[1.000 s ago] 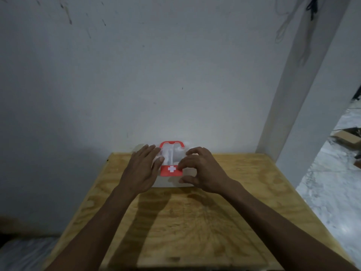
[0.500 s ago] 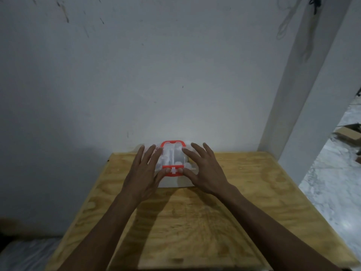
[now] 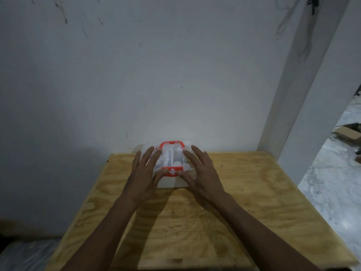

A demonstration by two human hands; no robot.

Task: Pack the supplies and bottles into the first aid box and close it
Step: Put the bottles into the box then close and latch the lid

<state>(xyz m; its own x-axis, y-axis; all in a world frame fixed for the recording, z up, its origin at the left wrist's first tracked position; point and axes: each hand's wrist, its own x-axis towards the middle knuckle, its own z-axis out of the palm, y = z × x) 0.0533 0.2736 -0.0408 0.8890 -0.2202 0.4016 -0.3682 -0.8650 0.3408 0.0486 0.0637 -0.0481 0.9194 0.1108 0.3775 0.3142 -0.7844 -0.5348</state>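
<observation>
A small clear first aid box (image 3: 172, 160) with a red handle at its far side and a red latch bearing a white cross stands at the far middle of the wooden table (image 3: 244, 202). Its lid is down, and pale shapes show through the plastic. My left hand (image 3: 145, 174) lies flat on the lid's left side with straight, spread fingers. My right hand (image 3: 201, 171) lies flat on the right side the same way. Both thumbs touch the red latch.
The table stands against a white wall (image 3: 136, 85). A white pillar (image 3: 304, 94) rises at the right, with marbled floor (image 3: 332, 192) beyond it and a cardboard box (image 3: 347, 133) lying there.
My right hand's fingers have gone from curled at the latch to straight and spread on the lid. Both hands have slid a little forward over the box.
</observation>
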